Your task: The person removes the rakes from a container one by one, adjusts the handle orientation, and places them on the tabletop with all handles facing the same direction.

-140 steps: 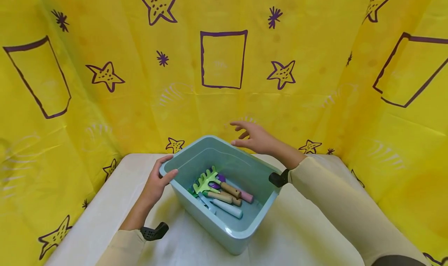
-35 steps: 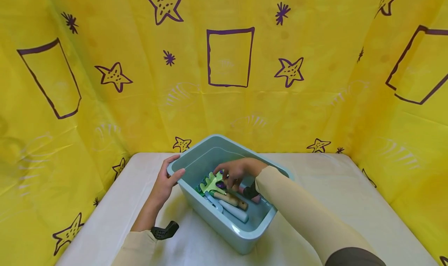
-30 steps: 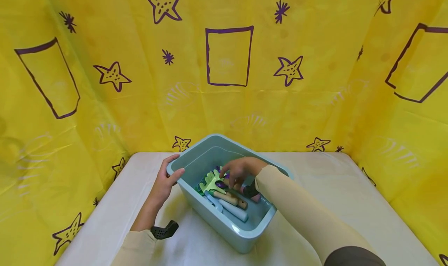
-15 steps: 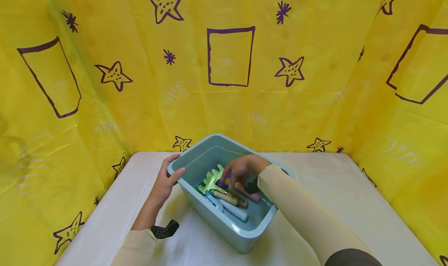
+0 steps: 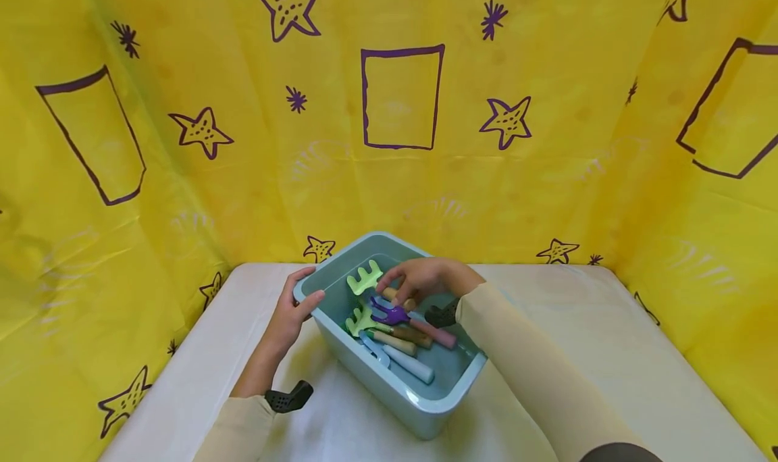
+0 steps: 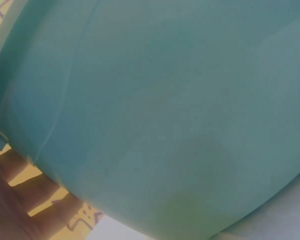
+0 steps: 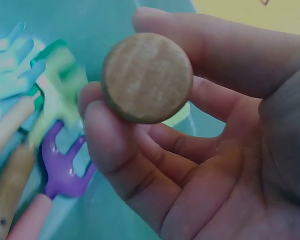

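Two bare hands work at a pale blue-green, deep rectangular plastic bin (image 5: 373, 388), which stands at a slant, one short end toward the far left. Over the bin's interior, toward that end, is a light green short-tined rake with a round wooden handle (image 5: 363, 281). Its tines point up and toward the bin's far-left end; its long axis runs roughly along the bin's length, handle toward the bin's right. The right hand (image 5: 419, 277), above the bin's far long side, has its fingers bent in, pinching that handle between thumb and fingertips. The left hand (image 5: 294, 306) grips the bin's left corner, thumb over the rim, other fingers along the outside.

On the bin's floor lie a purple three-pronged fork with a pink handle (image 5: 394, 315), prongs toward the bin's left end, and a second light green rake with a brown wooden handle (image 5: 360, 320). Nearer the bin's front long wall are a pale wooden handle with a green collar (image 5: 395, 343) and a smooth light blue handle (image 5: 412, 366). Under the bin spreads a white-covered table (image 5: 547, 327); behind it hangs yellow star-patterned cloth (image 5: 267, 198).
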A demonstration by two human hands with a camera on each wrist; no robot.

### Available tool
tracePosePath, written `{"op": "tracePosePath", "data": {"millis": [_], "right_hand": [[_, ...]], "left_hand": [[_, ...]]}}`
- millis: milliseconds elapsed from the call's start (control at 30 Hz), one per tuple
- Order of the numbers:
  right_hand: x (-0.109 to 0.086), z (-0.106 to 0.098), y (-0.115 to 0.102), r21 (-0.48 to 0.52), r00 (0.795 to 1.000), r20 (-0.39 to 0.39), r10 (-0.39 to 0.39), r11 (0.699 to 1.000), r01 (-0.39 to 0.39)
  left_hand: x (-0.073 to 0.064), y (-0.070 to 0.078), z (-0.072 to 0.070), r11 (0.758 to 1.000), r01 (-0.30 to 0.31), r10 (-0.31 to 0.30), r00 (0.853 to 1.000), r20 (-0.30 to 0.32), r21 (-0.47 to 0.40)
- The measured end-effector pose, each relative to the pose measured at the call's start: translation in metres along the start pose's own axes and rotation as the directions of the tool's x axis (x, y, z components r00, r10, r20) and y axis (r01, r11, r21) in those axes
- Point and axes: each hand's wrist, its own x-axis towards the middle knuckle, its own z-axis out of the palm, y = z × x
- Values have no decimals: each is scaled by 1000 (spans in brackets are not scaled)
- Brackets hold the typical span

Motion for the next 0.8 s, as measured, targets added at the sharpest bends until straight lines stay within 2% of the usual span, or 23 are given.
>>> {"op": "tracePosePath", "data": {"millis": [133,467,567,800], "right_hand": [[-3,1,-5,23,998,-4,-66,998,66],[-25,-7,-15,35,975,-98,-199,979,203],[-36,-11,-14,28,960,-144,-241,968,247],[-63,-21,-15,-26,908,-267,-324,944,329]], "left_hand": [[-2,-3,-3,1000,7,-7,1000,-6,9],[-2,-3,-3,1000,18,-18,1000,-16,0],[-1,-4,-1,1000,17,-17,1000,-5,-4],[0,-4,0,1000,-8,8,1000,3,1]]}}
